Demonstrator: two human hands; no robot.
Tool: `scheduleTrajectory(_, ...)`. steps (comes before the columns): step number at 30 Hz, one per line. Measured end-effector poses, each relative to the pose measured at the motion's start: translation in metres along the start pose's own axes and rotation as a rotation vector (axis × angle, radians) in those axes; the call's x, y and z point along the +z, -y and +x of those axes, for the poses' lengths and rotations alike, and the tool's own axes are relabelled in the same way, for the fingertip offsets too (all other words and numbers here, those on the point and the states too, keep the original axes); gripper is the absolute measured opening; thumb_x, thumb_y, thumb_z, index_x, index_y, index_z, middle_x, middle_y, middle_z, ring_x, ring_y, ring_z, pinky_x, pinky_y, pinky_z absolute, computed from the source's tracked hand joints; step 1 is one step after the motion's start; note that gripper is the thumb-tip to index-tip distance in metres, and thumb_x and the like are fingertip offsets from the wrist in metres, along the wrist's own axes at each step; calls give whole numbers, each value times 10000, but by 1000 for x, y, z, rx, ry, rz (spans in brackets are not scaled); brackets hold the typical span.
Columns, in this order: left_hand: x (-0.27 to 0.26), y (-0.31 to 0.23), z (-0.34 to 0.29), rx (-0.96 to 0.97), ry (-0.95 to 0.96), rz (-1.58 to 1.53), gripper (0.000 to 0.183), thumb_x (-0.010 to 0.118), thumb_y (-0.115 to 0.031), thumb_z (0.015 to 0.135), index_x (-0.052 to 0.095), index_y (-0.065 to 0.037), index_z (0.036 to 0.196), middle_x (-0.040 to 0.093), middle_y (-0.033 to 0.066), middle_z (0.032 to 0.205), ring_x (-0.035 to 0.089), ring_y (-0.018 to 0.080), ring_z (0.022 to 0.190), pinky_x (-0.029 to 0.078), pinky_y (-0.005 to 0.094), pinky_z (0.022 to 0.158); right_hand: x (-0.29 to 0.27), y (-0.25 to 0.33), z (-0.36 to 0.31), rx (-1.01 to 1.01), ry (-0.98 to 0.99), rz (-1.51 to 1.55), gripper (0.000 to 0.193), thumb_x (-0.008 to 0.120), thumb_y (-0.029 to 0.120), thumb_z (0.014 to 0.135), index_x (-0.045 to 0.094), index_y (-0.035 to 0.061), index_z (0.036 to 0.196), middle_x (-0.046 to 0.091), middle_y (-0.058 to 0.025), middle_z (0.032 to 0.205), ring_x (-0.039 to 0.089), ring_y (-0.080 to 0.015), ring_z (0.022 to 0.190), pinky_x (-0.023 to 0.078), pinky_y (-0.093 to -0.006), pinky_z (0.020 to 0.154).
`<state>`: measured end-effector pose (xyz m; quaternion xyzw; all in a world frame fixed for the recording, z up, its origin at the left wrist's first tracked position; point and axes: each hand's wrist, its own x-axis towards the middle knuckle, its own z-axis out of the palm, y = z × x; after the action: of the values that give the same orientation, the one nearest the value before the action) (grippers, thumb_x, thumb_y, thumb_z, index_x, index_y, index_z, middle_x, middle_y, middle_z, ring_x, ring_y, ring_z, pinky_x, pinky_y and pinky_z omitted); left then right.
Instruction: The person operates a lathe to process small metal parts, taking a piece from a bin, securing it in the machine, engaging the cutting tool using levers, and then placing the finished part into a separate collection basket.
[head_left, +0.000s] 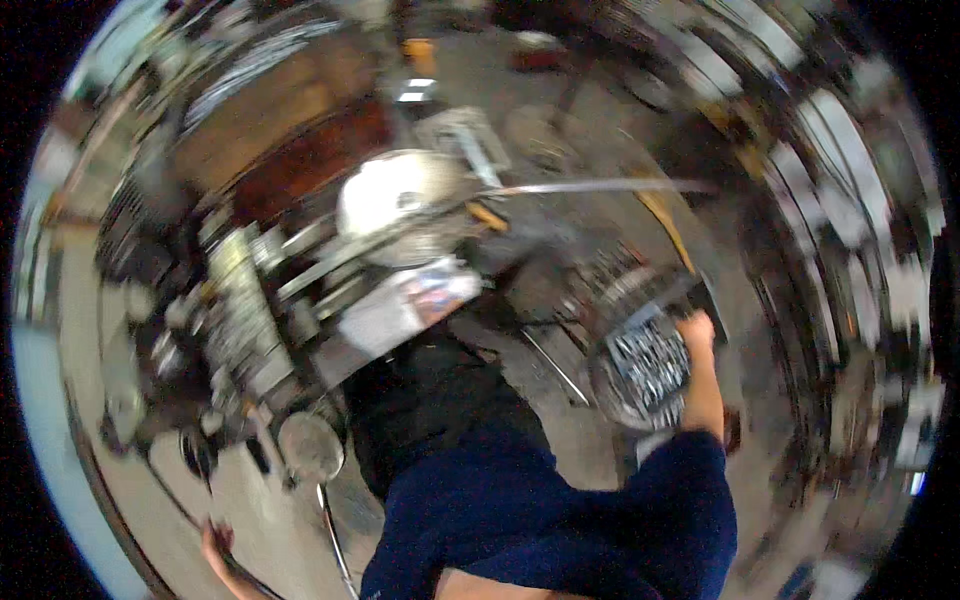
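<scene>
My right hand (698, 328) is at the upper right edge of a tray (650, 308) of small shiny metal parts (648, 362). Its fingers look curled, but blur hides what is in them. Far out at the lower left, my left hand (215, 540) hangs away from my body. Its fingers seem loosely apart, with nothing visible in them. Nearest to it are a round, pale disc-shaped seat or plate (312, 447) and a thin bright metal rod (335, 535).
A machine with a slide (245, 300) and a large shiny disc (400, 195) stands ahead on the left. Papers (400, 308) lie on its near side. A long bar (600, 186) juts rightward from the disc. Cluttered racks (830, 200) line the right. Blur smears much detail.
</scene>
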<state>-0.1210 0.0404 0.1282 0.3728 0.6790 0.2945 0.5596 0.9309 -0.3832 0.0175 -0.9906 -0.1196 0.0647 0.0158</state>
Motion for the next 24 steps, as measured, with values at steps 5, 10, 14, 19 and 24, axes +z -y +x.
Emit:
scheduleTrajectory(5,75,-28,-4,143,-198,-90,443,614,-264,804,509,19,1127,605,100,812,600,191,688,516,339,672,22,-50,18,-238,-77,-374,456,659,436,661,617,-4,770,623,-210,829,618,-359,793,495,-446,704)
scheduleTrajectory(10,98,-52,-56,194,-274,-42,451,603,-243,807,491,48,1132,613,134,807,616,189,644,523,293,657,-29,30,-19,60,-125,85,460,642,315,602,609,-89,820,616,-263,852,598,-382,821,464,-424,753)
scheduleTrajectory(14,100,-54,-47,193,-220,-78,434,599,-242,809,497,46,1116,615,130,806,624,193,645,527,299,654,-39,24,-3,-256,-195,598,275,644,219,643,618,-54,638,611,-176,629,577,-226,573,448,-349,600)
scheduleTrajectory(19,96,-41,-43,218,-195,-142,409,591,-239,815,500,33,1108,626,132,816,633,186,654,530,295,647,-116,217,-70,-658,-97,689,121,598,36,636,651,-23,727,624,-110,693,579,-178,648,441,-291,646)
scheduleTrajectory(24,97,-46,-48,312,-290,30,346,598,-262,811,561,33,988,629,118,771,620,162,626,505,275,580,-184,430,-181,-1253,85,696,288,569,23,574,682,36,839,615,-126,976,579,-234,930,445,-307,816)
